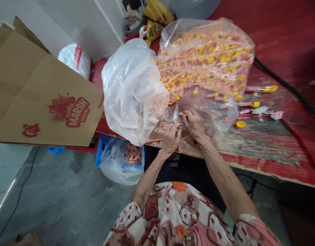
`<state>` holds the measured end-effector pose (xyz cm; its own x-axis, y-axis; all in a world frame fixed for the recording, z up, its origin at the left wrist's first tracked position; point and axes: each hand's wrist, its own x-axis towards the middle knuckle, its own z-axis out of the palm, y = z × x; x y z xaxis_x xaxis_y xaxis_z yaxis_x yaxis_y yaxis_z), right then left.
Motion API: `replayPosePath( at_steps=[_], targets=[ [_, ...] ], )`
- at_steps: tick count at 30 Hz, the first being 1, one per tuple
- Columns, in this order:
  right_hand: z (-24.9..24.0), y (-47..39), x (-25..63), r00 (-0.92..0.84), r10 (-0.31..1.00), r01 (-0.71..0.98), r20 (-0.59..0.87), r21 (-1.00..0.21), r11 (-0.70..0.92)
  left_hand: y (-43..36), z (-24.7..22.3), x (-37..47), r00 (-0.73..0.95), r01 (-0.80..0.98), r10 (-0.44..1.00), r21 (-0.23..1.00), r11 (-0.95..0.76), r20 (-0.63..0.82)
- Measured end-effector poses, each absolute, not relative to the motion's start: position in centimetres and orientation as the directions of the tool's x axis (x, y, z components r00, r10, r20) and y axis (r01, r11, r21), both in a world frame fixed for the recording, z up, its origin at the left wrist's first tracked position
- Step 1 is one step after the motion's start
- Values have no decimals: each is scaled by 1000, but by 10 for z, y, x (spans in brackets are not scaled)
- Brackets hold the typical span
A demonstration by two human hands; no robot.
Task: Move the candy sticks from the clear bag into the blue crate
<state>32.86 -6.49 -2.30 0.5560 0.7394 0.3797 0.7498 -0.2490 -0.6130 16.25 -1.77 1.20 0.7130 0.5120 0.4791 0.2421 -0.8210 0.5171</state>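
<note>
My right hand (194, 124) is closed at the table's near edge, its fingertips pinching a small pink piece with a yellow cap (183, 114). Just beside it, my left hand (171, 138) has thumb and fingers drawn together; what they hold, if anything, is too small to make out. Beyond both hands lies a large see-through bag (205, 65) full of pink pieces with yellow caps, several of them loose near its mouth. A whitish plastic bag (131, 85) stands to the left, its contents mostly hidden.
A cardboard box (44, 85) stands at left. Below the table edge, a blue crate (99, 150) holds a plastic-lined heap of capped pieces. At right lie a loose yellow cap (240, 124), several pink pieces and a black cable (285, 80). A yellow bag (158, 18) sits at the back.
</note>
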Motion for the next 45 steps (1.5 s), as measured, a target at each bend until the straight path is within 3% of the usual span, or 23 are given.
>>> replayPosePath(
  at_steps=[17, 26, 35, 40, 45],
  targets=[
    [-28, -63, 330, 578, 718, 734, 388, -631, -250, -22, 6, 162, 731, 278, 519, 501, -820, 444],
    [-21, -66, 326, 610, 688, 709, 393, -657, -254, -21, 15, 159, 602, 221, 596, 607, -764, 531],
    [-17, -68, 330, 595, 730, 696, 336, -669, -259, 6, 16, 171, 792, 263, 512, 572, -777, 332],
    [-15, -70, 331, 596, 726, 694, 343, -674, -251, 6, 26, 170, 735, 269, 576, 626, -732, 358],
    [-17, -70, 333, 573, 754, 710, 321, -654, -261, 1, 26, 174, 838, 241, 471, 587, -773, 275]
  ],
)
